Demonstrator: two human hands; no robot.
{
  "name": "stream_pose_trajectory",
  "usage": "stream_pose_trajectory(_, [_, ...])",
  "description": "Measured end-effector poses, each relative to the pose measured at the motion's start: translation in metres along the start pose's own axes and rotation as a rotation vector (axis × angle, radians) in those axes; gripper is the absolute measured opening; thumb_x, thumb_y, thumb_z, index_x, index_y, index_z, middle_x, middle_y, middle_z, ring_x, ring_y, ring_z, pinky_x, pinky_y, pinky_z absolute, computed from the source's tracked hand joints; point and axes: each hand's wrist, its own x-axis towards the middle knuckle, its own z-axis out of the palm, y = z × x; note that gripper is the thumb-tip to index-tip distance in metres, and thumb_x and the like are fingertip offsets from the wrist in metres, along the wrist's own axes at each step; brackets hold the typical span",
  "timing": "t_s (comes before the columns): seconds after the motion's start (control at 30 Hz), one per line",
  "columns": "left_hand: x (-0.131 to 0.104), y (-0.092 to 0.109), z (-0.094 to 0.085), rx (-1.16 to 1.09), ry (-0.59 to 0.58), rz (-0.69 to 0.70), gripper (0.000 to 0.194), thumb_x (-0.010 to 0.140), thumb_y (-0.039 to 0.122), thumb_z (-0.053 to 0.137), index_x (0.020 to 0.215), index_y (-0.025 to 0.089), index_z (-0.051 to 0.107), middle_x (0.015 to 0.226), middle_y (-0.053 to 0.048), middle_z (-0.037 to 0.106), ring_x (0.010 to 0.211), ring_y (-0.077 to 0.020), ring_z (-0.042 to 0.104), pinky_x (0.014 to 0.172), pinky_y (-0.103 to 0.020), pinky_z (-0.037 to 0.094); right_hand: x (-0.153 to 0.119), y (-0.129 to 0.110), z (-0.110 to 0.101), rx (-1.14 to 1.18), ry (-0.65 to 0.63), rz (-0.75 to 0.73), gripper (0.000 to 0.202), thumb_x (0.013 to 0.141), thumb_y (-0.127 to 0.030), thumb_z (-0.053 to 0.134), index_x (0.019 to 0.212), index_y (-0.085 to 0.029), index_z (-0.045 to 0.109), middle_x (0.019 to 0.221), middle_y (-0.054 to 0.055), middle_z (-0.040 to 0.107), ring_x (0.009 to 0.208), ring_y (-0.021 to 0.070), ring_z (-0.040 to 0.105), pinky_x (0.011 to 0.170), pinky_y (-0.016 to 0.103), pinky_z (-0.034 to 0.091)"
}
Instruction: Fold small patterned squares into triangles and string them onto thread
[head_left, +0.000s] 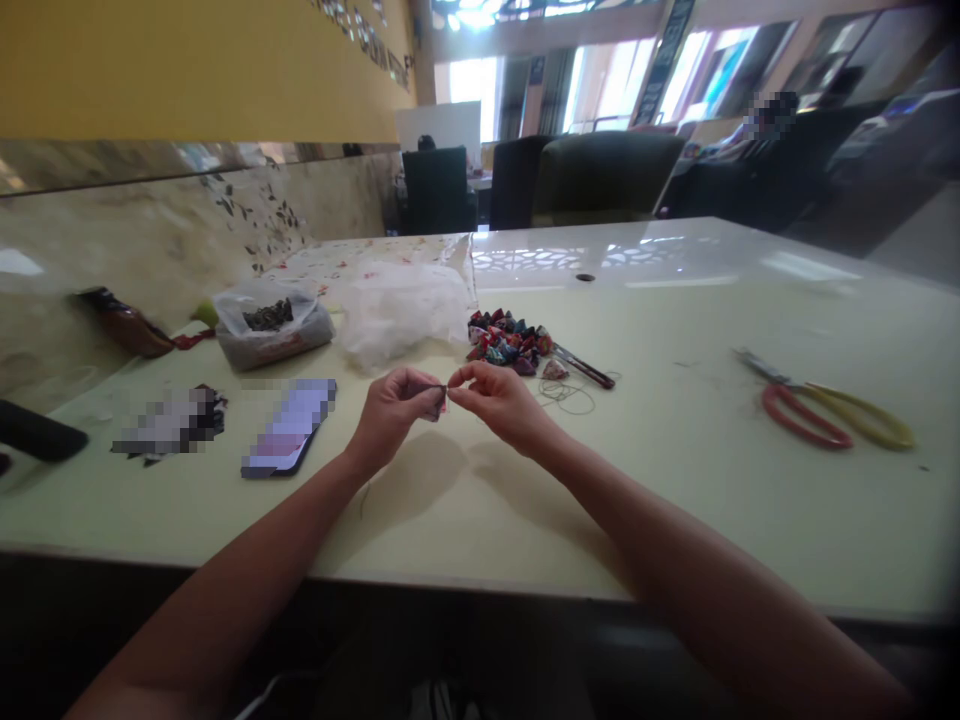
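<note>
My left hand [397,402] is closed in a pinch around a small piece of dark patterned fabric [433,405]. My right hand [491,398] meets it at the fabric's edge, thumb and forefinger pressed together; what lies between those fingertips is too small to make out. Just beyond both hands sits a pile of small stuffed fabric pieces [506,340] in red, blue and dark prints. One pinkish piece [556,370] lies apart from the pile, close to a loose coil of thread [574,397]. Dark thread snips [585,366] rest beside the pile.
Red and yellow handled scissors [810,415] lie far right. On the left are a lit phone [291,428], a blurred-out dark item [172,420], a plastic bag with dark filling [274,335], a crumpled clear bag [401,315] and a brown bottle [127,325]. Chairs [607,175] stand beyond the table.
</note>
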Motion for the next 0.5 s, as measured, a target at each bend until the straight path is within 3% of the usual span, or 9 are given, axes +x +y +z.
stream_pose_trajectory(0.23, [-0.002,-0.009,0.003,0.011,-0.038,0.020,0.032,0.067,0.036,0.086,0.077,0.014,0.065,0.068,-0.002,0.068,0.057,-0.0114,0.062,0.057,-0.025,0.053,-0.002,0.000,0.000,-0.085,0.003,-0.065,0.020,0.082,-0.035,0.063,0.072,-0.017,0.059,0.067,-0.001,0.055,0.064,0.0113,0.045,0.060,0.025,0.034])
stream_pose_trajectory(0.5, [-0.002,-0.022,0.008,-0.075,-0.119,0.006,0.033,0.073,0.038,0.082,0.079,0.014,0.059,0.064,0.000,0.063,0.055,-0.0104,0.059,0.054,-0.024,0.049,-0.008,0.005,0.003,-0.294,0.045,-0.096,0.018,0.082,-0.034,0.058,0.071,-0.019,0.057,0.058,-0.002,0.050,0.054,0.0113,0.041,0.052,0.025,0.031])
